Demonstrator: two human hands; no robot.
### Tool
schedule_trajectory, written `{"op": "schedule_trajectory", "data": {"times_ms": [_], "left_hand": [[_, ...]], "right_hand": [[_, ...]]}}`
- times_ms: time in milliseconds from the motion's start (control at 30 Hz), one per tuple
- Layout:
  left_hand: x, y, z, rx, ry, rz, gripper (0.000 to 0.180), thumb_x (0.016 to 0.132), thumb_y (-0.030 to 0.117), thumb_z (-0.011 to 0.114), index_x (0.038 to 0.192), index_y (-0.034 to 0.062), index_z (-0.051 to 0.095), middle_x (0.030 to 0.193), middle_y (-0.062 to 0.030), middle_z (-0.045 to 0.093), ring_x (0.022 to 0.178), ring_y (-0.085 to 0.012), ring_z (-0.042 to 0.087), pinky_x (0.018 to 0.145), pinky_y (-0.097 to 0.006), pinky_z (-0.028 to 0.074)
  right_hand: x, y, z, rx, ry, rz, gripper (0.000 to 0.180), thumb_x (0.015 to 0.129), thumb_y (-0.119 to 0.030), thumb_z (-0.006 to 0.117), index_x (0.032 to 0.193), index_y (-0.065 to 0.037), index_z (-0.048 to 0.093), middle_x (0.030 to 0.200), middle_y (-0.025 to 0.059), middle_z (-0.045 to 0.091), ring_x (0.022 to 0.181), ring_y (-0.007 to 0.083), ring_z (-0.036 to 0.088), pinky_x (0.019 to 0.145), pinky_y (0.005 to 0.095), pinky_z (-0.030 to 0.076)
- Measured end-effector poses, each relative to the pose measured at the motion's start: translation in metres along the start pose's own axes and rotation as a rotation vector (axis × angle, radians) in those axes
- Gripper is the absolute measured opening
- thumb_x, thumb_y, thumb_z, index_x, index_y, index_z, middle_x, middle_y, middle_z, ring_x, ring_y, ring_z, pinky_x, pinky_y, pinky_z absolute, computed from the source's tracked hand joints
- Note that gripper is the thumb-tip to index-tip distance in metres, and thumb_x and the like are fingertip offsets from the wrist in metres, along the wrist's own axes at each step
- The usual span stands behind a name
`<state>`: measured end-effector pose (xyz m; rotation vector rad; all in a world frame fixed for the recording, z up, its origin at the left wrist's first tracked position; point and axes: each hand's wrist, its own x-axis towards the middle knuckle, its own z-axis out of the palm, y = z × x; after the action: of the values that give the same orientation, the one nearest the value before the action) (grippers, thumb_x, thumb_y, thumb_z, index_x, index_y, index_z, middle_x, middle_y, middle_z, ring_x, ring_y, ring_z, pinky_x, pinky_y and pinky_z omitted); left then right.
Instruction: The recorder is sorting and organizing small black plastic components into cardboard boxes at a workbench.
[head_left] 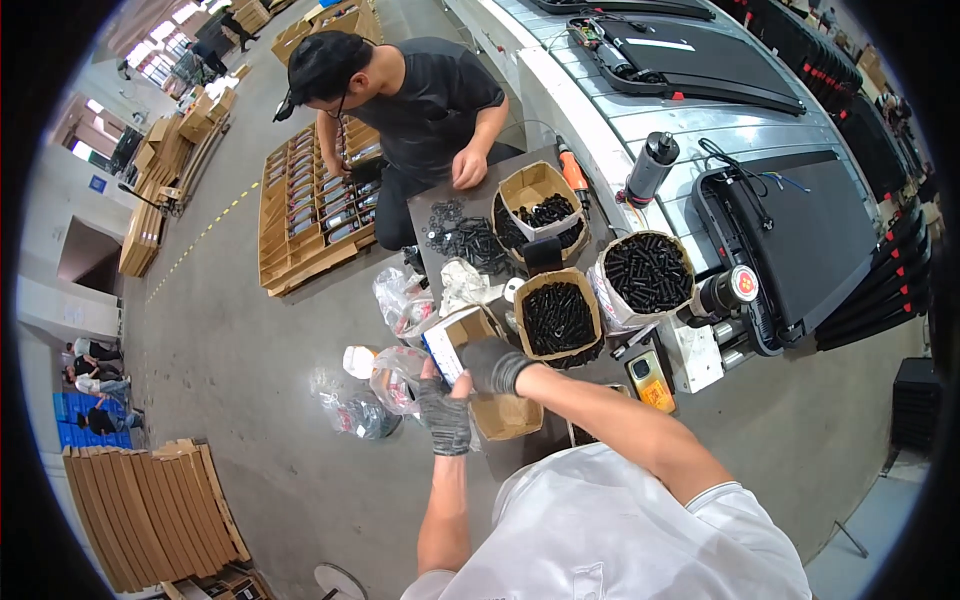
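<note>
A small cardboard box (pixel 447 347) with a white side panel lay between the two hands, just beyond the left hand (pixel 446 415) and to the left of the right hand (pixel 494 367). The left hand, in a grey fingerless glove, gripped its near end, thumb and fingers set apart along the edge. The right hand, also gloved in grey, lay against its right side; its fingers were hidden behind the glove, so I could not tell whether they were closed on anything. A tan carton (pixel 507 416) sat just nearer than the right hand. To the right stood a box of black parts (pixel 558 318) and, farther right, a white-sided container (pixel 648 272) of black cylindrical pieces. A white cloth (pixel 463 285) lay just beyond the small box, and clear plastic bags (pixel 398 378) to its left. At the table's far end sat another person (pixel 432 110).
</note>
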<state>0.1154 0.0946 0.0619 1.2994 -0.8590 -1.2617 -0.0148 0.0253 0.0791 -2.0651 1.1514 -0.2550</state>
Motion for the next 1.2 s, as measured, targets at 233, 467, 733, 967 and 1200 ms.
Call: {"op": "schedule_trajectory", "data": {"times_ms": [233,467,733,967,1200], "left_hand": [[0.048,0.006,0.016,0.006,0.014,0.060,0.064,0.079,0.005,0.068,0.133,-0.0080,0.036,0.119,-0.0127,0.054,0.104,-0.0183,0.053,0.091,-0.031,0.043],[0.072,0.010,0.017,0.098,0.004,0.068,0.065,0.081,0.008,0.066,0.136,-0.0087,0.036,0.125,-0.0162,0.054,0.111,-0.0211,0.053,0.096,-0.032,0.041],[-0.039,0.017,0.027,-0.036,-0.225,-0.154,0.080,0.068,0.014,0.072,0.136,-0.0053,0.034,0.127,-0.0141,0.047,0.116,-0.0230,0.045,0.102,-0.036,0.034],[-0.117,-0.067,0.074,-0.001,-0.529,-0.232,0.081,0.069,0.005,0.072,0.137,-0.0011,0.029,0.131,-0.0129,0.040,0.119,-0.0229,0.042,0.103,-0.036,0.033],[-0.117,-0.113,0.083,0.697,-0.895,0.759,0.065,0.069,-0.008,0.059,0.130,-0.0008,0.038,0.131,-0.0231,0.046,0.117,-0.0434,0.047,0.098,-0.046,0.042]], "right_hand": [[0.038,0.027,-0.009,0.012,0.137,-0.043,0.029,0.073,-0.027,0.062,0.091,-0.005,0.068,0.084,0.0207,0.067,0.083,0.0374,0.065,0.074,0.0458,0.050],[0.064,0.037,-0.024,0.041,0.156,-0.077,0.023,0.073,-0.028,0.062,0.087,-0.011,0.070,0.083,0.0176,0.067,0.081,0.0368,0.065,0.073,0.0450,0.051],[-0.082,0.009,0.012,-0.136,0.263,-0.094,0.024,0.078,-0.023,0.058,0.096,-0.009,0.062,0.094,0.0125,0.061,0.084,0.0298,0.060,0.075,0.0408,0.050],[-0.226,0.086,0.090,0.377,0.176,0.343,0.041,0.086,-0.022,0.049,0.124,-0.008,0.053,0.124,0.0159,0.056,0.115,0.0332,0.053,0.097,0.0396,0.041],[-0.284,0.093,0.135,0.582,0.502,0.359,0.046,0.085,-0.007,0.055,0.130,-0.009,0.048,0.127,0.0100,0.054,0.117,0.0244,0.052,0.099,0.0350,0.041]]}}
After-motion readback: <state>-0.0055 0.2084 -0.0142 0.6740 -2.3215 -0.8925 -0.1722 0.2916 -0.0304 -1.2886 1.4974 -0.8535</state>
